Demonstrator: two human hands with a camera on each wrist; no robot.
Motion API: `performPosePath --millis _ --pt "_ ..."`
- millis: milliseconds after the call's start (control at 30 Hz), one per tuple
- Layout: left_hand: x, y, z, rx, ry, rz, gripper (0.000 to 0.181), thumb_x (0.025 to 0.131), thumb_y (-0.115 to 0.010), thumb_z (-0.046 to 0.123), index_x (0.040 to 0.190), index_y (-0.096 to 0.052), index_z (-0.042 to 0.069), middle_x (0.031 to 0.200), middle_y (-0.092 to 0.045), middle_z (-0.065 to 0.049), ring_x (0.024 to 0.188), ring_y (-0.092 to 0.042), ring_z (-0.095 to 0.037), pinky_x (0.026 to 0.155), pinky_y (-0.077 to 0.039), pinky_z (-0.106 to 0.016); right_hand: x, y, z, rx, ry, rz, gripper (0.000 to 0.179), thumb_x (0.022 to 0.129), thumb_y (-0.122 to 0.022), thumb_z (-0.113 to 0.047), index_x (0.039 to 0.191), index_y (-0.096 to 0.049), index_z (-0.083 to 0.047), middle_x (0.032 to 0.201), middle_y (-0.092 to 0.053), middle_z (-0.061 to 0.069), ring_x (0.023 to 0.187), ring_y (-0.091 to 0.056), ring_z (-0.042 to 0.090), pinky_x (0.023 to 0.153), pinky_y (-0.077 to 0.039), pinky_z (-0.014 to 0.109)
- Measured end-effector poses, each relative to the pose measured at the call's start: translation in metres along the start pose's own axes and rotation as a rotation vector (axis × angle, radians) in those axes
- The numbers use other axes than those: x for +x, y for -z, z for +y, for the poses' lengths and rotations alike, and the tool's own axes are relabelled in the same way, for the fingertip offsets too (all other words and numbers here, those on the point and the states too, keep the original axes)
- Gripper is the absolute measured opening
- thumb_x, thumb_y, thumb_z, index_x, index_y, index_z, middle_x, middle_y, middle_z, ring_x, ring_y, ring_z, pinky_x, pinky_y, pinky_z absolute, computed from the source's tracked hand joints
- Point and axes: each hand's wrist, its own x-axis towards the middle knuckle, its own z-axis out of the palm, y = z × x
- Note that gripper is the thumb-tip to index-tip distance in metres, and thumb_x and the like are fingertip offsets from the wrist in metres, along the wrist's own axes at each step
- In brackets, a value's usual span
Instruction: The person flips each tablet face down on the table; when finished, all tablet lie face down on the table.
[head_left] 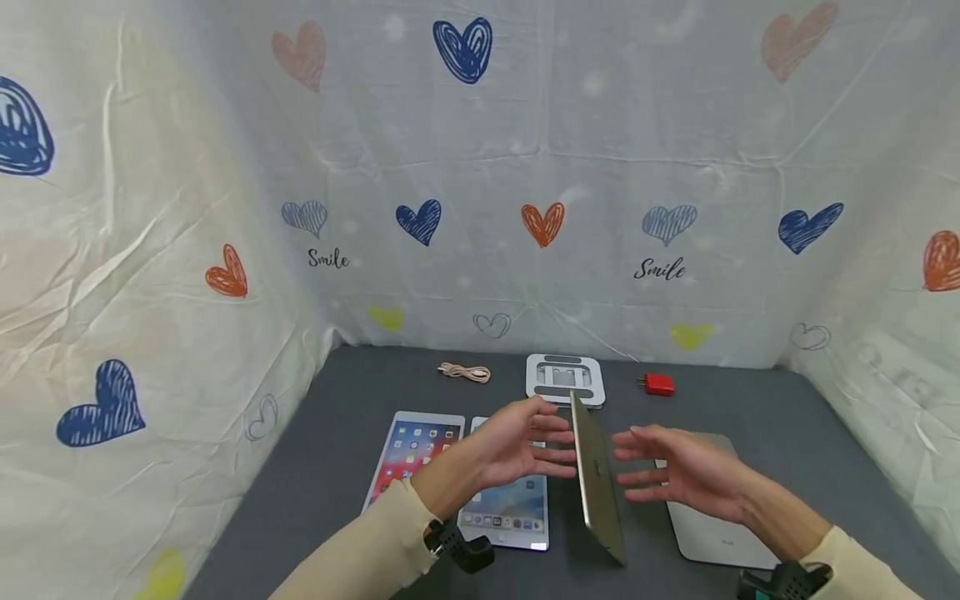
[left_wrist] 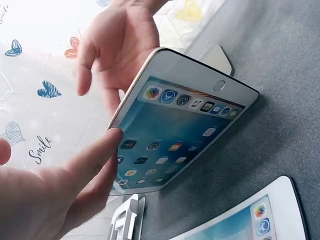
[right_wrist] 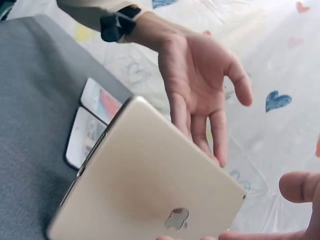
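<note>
A gold-backed tablet (head_left: 597, 479) stands upright on its long edge between the two hands, its lit screen (left_wrist: 165, 132) facing left and its back (right_wrist: 145, 170) with an apple logo facing right. Beside the screen, my left hand (head_left: 521, 446) has its fingers extended, their tips at or against the glass. Facing the back from the other side is my right hand (head_left: 686, 471), fingers spread and relaxed; in the head view a gap shows between it and the tablet. Under the left forearm lies a white tablet (head_left: 510, 504) with its screen lit, partly hidden.
Another lit tablet (head_left: 412, 442) lies at the left. A silver tablet (head_left: 712, 533) lies face down under the right hand. Along the back are a bundled cable (head_left: 465, 372), a white folding stand (head_left: 566, 379) and a red charger plug (head_left: 659, 384). Patterned curtains enclose the grey table.
</note>
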Motion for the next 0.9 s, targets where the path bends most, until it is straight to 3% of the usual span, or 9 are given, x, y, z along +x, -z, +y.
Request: performPosePath --millis 200,467,900 --pt "-0.001 0.006 -0.005 0.014 0.024 0.075 0.058 0.106 -0.056 0.029 0.147 -0.053 -0.011 0.147 -0.053 -0.027 0.131 -0.061 -0.047 0.112 -0.056 -0.067 0.008 0.007 0.018 0.03 -0.068 0.061 0.078 0.117 -0.044 -0.047 0.165 -0.029 0.013 0.169 -0.029 0.042 0.143 -0.056 0.055 0.113 -0.058 0.059" --pt "0.001 0.019 -0.013 0.04 0.066 0.111 0.06 0.107 -0.057 0.033 0.148 -0.053 -0.01 0.146 -0.054 -0.026 0.131 -0.06 -0.045 0.113 -0.055 -0.068 0.014 0.005 0.036 0.038 -0.129 0.173 0.075 0.115 -0.049 -0.043 0.162 -0.034 0.014 0.165 -0.038 0.039 0.145 -0.052 0.054 0.113 -0.055 0.062" --pt "0.023 0.03 -0.039 0.039 0.087 0.154 0.061 0.105 -0.056 0.032 0.148 -0.052 -0.01 0.143 -0.055 -0.027 0.133 -0.06 -0.048 0.114 -0.052 -0.072 0.012 -0.005 0.043 -0.008 -0.126 0.3 0.065 0.116 -0.047 -0.035 0.158 -0.037 0.013 0.163 -0.038 0.035 0.141 -0.051 0.048 0.112 -0.056 0.059"
